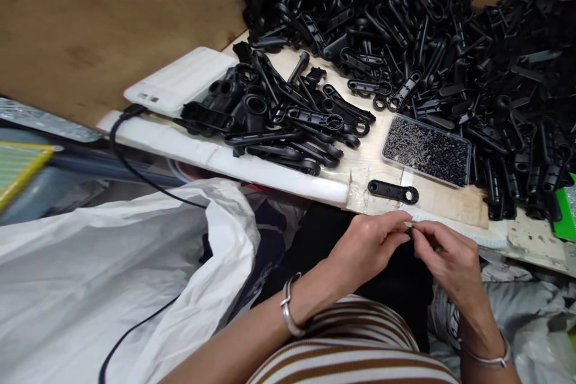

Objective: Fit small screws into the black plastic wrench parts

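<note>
My left hand [371, 246] and my right hand [450, 252] meet fingertip to fingertip at the table's front edge. Both are pinched closed around something tiny between them, too small and covered to name. Just beyond the fingers, a single black plastic handle-shaped part [392, 191] with a ring at its right end lies flat on the table. Behind it to the right sits a clear shallow box [426, 150] filled with small dark pieces, greyish on the left and blacker on the right.
A large heap of black plastic parts [396, 24] covers the back and right. A smaller pile [288, 114] lies left of centre, beside a white flat device [180, 81] with a black cable [130, 162]. A white sack [112, 276] stands open at lower left. Brown cardboard [117, 18] rises behind.
</note>
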`<state>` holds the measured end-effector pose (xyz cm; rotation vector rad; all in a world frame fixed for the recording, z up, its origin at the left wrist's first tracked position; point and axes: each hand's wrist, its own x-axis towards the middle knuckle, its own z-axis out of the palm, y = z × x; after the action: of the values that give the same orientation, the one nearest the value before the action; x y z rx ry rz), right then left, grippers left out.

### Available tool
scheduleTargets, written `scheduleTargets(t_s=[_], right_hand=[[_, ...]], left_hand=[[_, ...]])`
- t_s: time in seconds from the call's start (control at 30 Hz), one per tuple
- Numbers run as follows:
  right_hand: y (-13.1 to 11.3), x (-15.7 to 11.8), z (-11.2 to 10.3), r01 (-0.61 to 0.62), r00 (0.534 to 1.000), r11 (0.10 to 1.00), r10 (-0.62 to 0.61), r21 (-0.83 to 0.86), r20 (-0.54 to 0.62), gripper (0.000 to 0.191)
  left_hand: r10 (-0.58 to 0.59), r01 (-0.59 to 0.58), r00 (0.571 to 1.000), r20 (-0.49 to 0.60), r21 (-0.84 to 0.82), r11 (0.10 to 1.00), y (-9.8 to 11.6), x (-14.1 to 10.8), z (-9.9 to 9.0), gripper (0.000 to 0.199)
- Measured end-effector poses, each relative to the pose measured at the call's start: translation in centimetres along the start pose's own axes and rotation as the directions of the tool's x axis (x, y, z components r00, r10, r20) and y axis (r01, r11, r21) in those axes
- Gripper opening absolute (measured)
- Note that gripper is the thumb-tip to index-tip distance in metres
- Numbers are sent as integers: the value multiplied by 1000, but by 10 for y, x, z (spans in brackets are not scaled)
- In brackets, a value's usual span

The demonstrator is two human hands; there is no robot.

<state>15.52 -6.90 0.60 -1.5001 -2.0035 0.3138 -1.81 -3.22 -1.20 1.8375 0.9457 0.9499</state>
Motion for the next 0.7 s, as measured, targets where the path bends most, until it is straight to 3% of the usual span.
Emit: scheduleTargets(t_s=[0.07, 0.13, 0.23, 0.33, 0.5, 0.7], right_hand=[[2, 5, 0, -81, 996, 997, 81, 1, -46, 9], [3, 11, 2, -120, 989, 993, 118, -15, -94, 11], [7, 20, 7, -106, 986, 992, 97, -62, -136, 13], [11, 25, 8, -68, 987, 990, 49, -125, -151, 14], [15, 25, 5, -7, 990, 976, -24, -219, -139, 15], [15, 25, 7, 111, 980, 932, -161, -345, -119, 13]], left_hand=[[159, -139, 986, -56, 258, 956, 2, 5, -11, 15], [264, -212, 964, -35, 497, 841, 3, 14, -22, 18], [226, -248, 967, 121, 667, 703, 2, 28, -30, 17], [131, -248, 966, 223, 658, 711, -1, 34, -26, 15], [83, -207, 969, 234, 573, 793, -1, 31, -17, 17], [76, -199, 967, 242, 535, 821, -3, 34, -19, 15]])
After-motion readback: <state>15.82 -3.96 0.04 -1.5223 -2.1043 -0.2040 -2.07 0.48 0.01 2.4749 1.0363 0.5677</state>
